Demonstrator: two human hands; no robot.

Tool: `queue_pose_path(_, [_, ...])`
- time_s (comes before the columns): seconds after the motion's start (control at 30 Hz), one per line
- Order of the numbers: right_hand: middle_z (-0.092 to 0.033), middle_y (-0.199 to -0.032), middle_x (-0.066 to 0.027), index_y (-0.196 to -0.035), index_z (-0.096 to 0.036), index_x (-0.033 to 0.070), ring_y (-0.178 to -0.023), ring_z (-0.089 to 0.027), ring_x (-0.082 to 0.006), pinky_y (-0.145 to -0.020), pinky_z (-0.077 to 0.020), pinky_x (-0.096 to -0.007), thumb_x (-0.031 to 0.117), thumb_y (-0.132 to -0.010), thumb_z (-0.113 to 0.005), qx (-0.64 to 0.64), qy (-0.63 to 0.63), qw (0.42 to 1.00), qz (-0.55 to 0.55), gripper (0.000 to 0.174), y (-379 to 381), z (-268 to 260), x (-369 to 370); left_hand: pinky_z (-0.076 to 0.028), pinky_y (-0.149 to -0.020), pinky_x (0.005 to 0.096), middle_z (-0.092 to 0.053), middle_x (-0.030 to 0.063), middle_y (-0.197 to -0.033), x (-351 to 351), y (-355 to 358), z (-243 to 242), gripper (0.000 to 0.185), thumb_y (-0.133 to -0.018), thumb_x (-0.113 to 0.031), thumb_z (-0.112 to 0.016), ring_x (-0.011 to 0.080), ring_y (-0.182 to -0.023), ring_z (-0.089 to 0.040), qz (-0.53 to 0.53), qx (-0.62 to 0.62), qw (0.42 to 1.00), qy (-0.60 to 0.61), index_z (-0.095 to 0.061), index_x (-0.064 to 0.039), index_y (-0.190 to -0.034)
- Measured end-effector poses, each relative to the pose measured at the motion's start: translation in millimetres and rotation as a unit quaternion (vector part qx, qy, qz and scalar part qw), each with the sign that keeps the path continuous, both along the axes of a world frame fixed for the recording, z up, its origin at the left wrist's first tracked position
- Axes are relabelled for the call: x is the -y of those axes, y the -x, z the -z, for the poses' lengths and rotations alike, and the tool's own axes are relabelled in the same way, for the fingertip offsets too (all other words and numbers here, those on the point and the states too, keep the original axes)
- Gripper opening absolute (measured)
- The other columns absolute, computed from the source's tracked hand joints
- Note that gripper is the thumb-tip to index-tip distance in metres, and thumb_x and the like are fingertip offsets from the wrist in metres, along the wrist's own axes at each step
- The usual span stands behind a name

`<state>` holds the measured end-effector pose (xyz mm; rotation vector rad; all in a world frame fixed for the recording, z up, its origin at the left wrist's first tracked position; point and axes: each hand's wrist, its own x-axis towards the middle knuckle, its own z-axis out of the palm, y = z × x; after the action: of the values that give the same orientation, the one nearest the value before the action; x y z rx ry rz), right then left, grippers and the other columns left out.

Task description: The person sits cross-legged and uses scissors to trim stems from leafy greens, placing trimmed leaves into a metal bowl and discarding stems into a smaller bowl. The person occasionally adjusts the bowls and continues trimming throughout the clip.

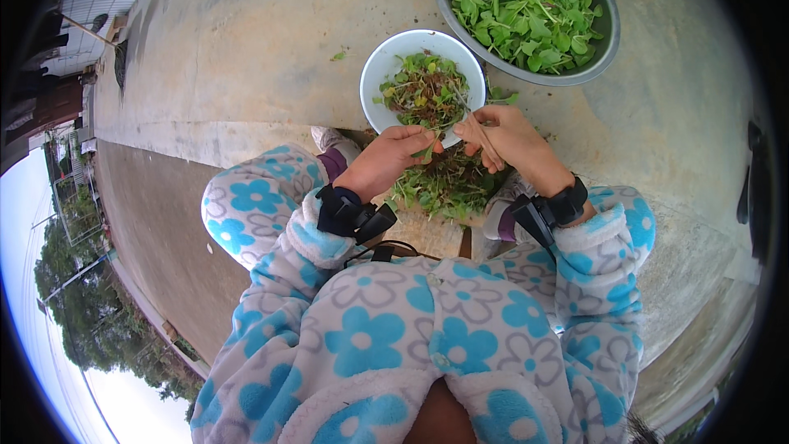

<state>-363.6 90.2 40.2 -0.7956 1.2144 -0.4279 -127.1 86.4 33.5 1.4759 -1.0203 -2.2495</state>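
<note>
My left hand (394,154) pinches a small leafy green seedling (426,150) near the front rim of a white bowl (373,95). In my right hand (508,135) is a slim cutting tool (484,139) with a pale handle, its thin metal blade pointing over the bowl; the grip partly hides its exact kind. Brown-tinged trimmings and some yellow leaves (425,89) lie inside that bowl. Below both hands, between my shoes, is a heap of greens with brown roots or debris (453,185).
A large metal basin (610,52) full of clean green leaves stands beyond the bowl at the right, close to its rim. Scattered leaf bits (339,56) lie on the concrete floor (265,43). A broom (120,68) leans at far left. A step edge crosses the floor to my left.
</note>
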Motion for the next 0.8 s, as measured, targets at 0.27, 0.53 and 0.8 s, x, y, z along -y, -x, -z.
queue_pose_path(0.27, [-0.065, -0.078, -0.0063, -0.109, -0.06, 0.0, -0.054, -0.058, -0.011, -0.047, -0.0446, -0.0234, 0.028, -0.09, -0.073, 0.156, -0.009, 0.984, 0.09, 0.036, -8.3, 4.9, 0.3, -0.042, -0.091, 0.0269, -0.066, -0.0031, -0.099, 11.1, 16.1, -15.1, 0.025, -0.103, -0.025, -0.055, 0.0062, -0.095, -0.055, -0.002, -0.01, 0.996, 0.087, -0.068, -0.003, -0.103])
queue_pose_path(0.53, [-0.061, -0.071, -0.0051, -0.103, -0.06, -0.001, -0.061, -0.061, -0.0144, -0.05, -0.0471, -0.0281, 0.012, -0.084, -0.071, 0.072, -0.009, 0.993, 0.092, 0.025, -8.4, 14.1, 1.7, -0.044, -0.089, 0.0264, -0.067, -0.0016, -0.096, 11.4, 24.9, -7.3, 0.024, -0.101, -0.02, -0.057, 0.0072, -0.093, -0.056, 0.059, 0.108, 0.972, 0.199, -0.071, -0.002, -0.099])
queue_pose_path(0.8, [-0.066, -0.085, -0.0252, -0.079, -0.062, -0.003, -0.079, -0.063, -0.0481, -0.071, -0.0523, -0.0498, 0.014, -0.083, -0.065, -0.427, 0.344, 0.82, -0.164, 0.019, 29.8, 20.2, -9.6, -0.04, -0.095, 0.0272, -0.066, -0.0007, -0.098, 10.5, -2.1, -11.5, 0.026, -0.102, -0.022, -0.053, 0.0094, -0.099, -0.054, 0.137, 0.122, 0.977, 0.107, -0.07, -0.001, -0.1])
